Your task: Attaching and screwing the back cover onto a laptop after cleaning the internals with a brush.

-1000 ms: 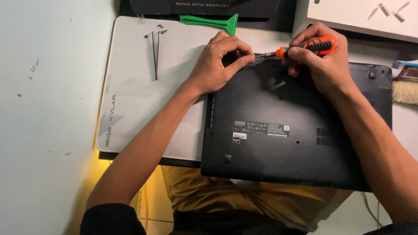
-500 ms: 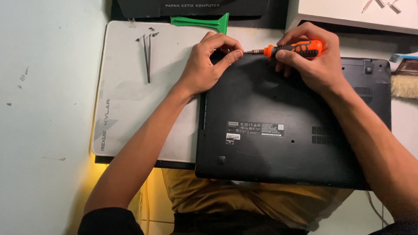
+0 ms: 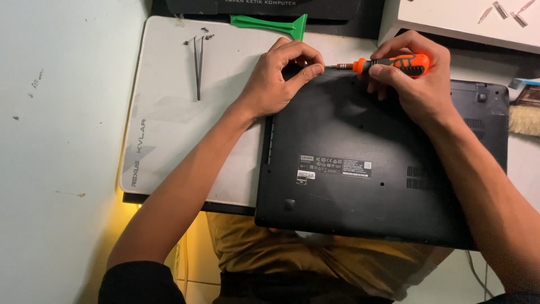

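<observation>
Black plastic fills the near part of the desk: a laptop lies closed and bottom-up, its near edge hanging over the person's lap and mustard-coloured shirt. A label strip sits near the middle of the base, vent slots toward its right side. Partly under the laptop's left edge lies a pale grey mat, with a pair of tweezers and a few tiny screws resting near its far end.

Further on, at the laptop's far edge, both hands meet. The right hand is wrapped around the orange-and-black handle of a small screwdriver, fingers closed on it, the tool lying almost level and pointing left. The left hand rests on the far left corner of the base, thumb and forefinger pinched together at the screwdriver's metal tip; whether a screw sits between them I cannot tell.

Beyond the hands, a green plastic pry tool lies at the mat's far edge, touching a dark box. At the far right stands a white tray with a few small metal bits.
</observation>
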